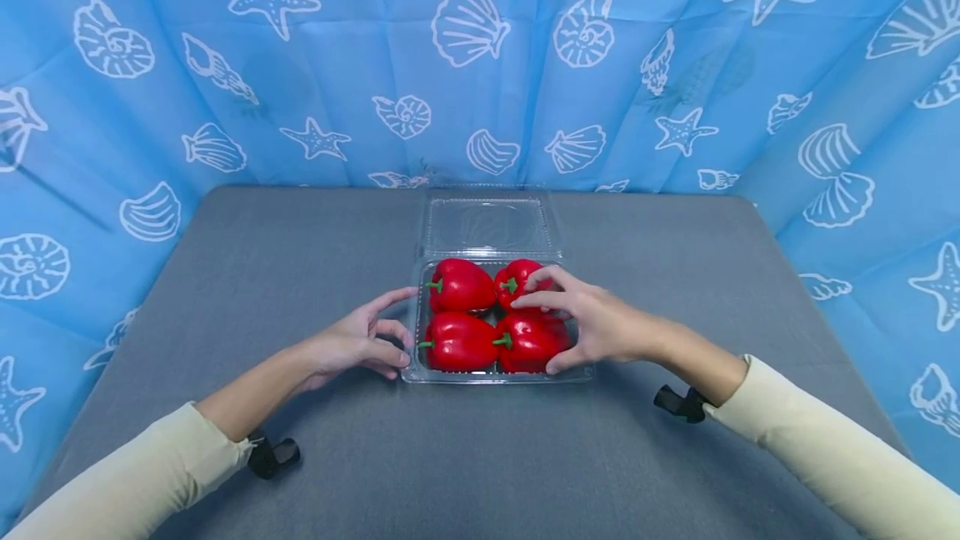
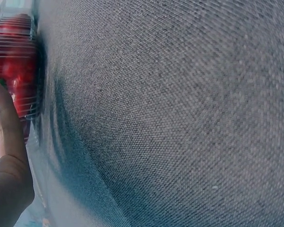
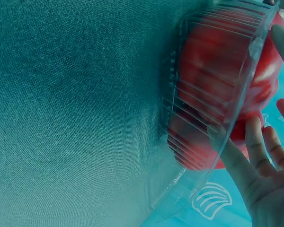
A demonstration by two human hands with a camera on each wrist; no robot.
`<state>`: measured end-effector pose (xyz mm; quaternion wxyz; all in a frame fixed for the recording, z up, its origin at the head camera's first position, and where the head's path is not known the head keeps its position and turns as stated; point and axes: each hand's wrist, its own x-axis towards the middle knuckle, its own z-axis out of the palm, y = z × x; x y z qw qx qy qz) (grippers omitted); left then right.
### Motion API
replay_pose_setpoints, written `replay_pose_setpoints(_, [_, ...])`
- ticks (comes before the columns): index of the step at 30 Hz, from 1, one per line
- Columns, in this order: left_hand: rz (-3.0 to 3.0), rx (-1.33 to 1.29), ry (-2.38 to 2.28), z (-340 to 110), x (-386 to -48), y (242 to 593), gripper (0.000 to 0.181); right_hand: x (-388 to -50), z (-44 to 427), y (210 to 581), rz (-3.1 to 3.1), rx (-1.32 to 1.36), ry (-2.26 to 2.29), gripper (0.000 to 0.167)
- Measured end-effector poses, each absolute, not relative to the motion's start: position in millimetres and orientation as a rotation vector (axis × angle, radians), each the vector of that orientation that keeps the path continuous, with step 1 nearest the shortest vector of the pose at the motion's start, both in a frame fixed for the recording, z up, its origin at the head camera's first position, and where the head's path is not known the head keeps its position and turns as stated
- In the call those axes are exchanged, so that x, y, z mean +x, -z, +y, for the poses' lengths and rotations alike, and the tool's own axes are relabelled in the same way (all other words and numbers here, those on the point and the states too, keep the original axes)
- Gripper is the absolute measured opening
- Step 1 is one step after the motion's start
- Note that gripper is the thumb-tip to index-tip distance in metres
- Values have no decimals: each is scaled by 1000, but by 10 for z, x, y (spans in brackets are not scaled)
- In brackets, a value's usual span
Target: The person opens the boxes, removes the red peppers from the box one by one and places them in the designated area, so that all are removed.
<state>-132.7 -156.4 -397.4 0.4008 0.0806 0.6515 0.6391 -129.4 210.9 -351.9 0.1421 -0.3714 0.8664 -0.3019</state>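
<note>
Several red bell peppers with green stems, among them the front left pepper (image 1: 461, 343), the front right pepper (image 1: 534, 343) and the back left pepper (image 1: 462, 285), lie on their sides in a clear plastic clamshell container (image 1: 450, 377). Its lid (image 1: 487, 225) is folded back. My left hand (image 1: 358, 346) is at the container's left side, fingers spread and loosely bent near the rim. Over the right side reaches my right hand (image 1: 596, 319), thumb by the front right pepper. In the right wrist view its fingers (image 3: 255, 139) spread beside the back pepper (image 3: 194, 142); firm contact is unclear.
A grey cloth-covered table (image 1: 480, 457) carries the container near its middle. Behind and beside it hangs a blue curtain (image 1: 510, 98) with white shells and starfish. Black wrist straps (image 1: 273, 455) show below both sleeves.
</note>
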Motion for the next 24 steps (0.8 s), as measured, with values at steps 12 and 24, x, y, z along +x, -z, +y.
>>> replay_pose_setpoints(12, [1622,229,-1623,-1563,-1329,3979,87,-1324,2088,3515,2548,-1117,714,74])
replay_pose_setpoints(24, [1601,221,-1627,-1567,-1322,3970,87,-1325,2052,3544,2574,-1167,632,75])
